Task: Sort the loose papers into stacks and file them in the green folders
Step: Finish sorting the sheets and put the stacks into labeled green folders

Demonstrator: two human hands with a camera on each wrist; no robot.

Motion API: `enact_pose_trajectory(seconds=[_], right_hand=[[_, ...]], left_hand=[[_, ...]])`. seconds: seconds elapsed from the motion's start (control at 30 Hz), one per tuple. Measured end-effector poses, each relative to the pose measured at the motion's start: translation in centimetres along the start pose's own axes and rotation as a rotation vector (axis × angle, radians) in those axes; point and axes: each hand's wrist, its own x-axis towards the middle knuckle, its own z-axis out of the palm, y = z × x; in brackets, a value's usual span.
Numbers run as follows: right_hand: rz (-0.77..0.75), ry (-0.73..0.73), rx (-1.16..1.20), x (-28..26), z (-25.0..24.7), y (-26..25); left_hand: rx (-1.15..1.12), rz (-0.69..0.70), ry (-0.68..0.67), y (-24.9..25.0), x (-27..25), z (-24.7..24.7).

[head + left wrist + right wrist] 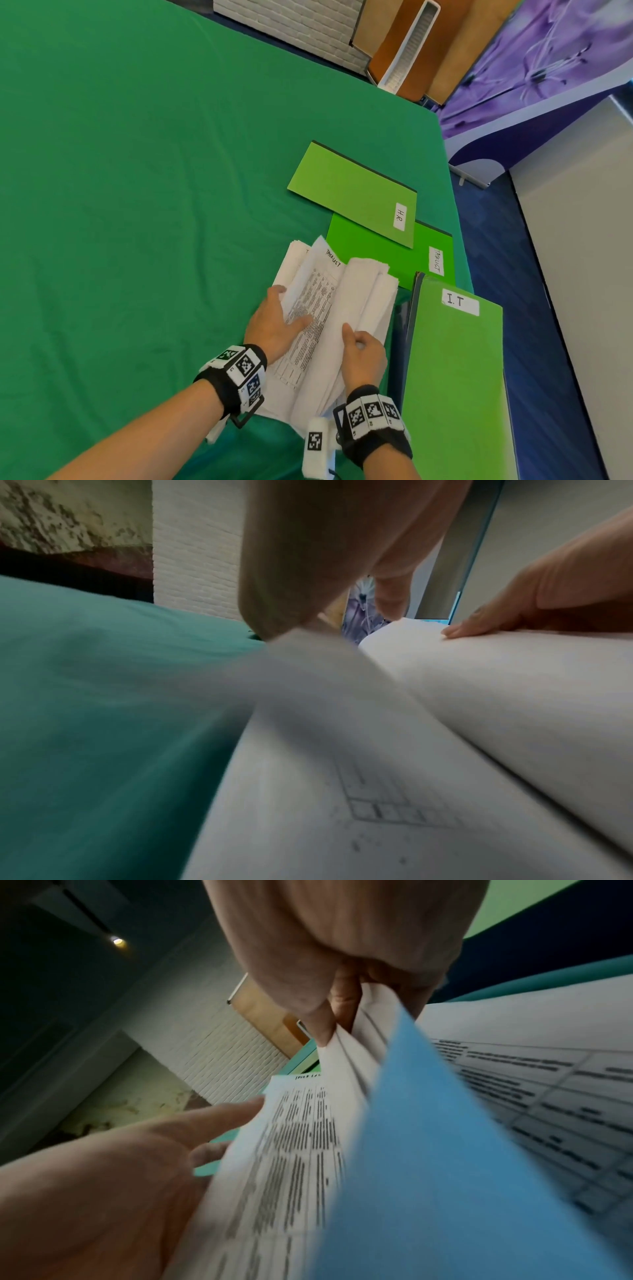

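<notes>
A pile of white printed papers (329, 308) lies on the green tablecloth (137, 171) and is spread open like a book. My left hand (291, 306) holds the left sheaf, thumb on a printed table sheet (291, 1150) headed in handwriting. My right hand (354, 337) pinches a bundle of several sheets (356, 1047) lifted off the right side; a blue-looking sheet (428, 1164) hangs among them. Three closed green folders lie to the right: "H.R" (349, 192), another with a white label (376, 253) under it, and "I.T" (455, 377) nearest me.
The table's right edge (459, 240) runs just past the folders, with blue floor (513, 274) below. Wooden boards (411, 51) and a white brick-pattern panel (308, 31) lean beyond the far edge. Bare green cloth spreads left of the papers.
</notes>
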Motion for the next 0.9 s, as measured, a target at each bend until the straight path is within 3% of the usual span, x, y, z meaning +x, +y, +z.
enact_pose_trajectory(seconds=[0.13,0.3,0.43,0.67,0.9], right_hand=[[0.125,-0.042,0.228,-0.1,-0.2,-0.1],[0.206,-0.086,0.404,-0.4,0.0,-0.6],[0.242,-0.051,0.412,0.2,-0.1,0.2],[0.179,-0.001,0.243,0.6,0.0,1.0],[-0.056,-0.03,0.088,-0.7,-0.5,-0.2]], left_hand=[[0.157,0.135,-0.056,0.6,-0.3,-0.4],[0.24,0.069,-0.078,1.0,-0.3,-0.2],[0.248,0.077,-0.044,1.2,-0.4,-0.2],[0.203,0.05,-0.032,0.7,0.2,-0.2],[0.163,0.034,-0.025,1.9,-0.1,0.7]])
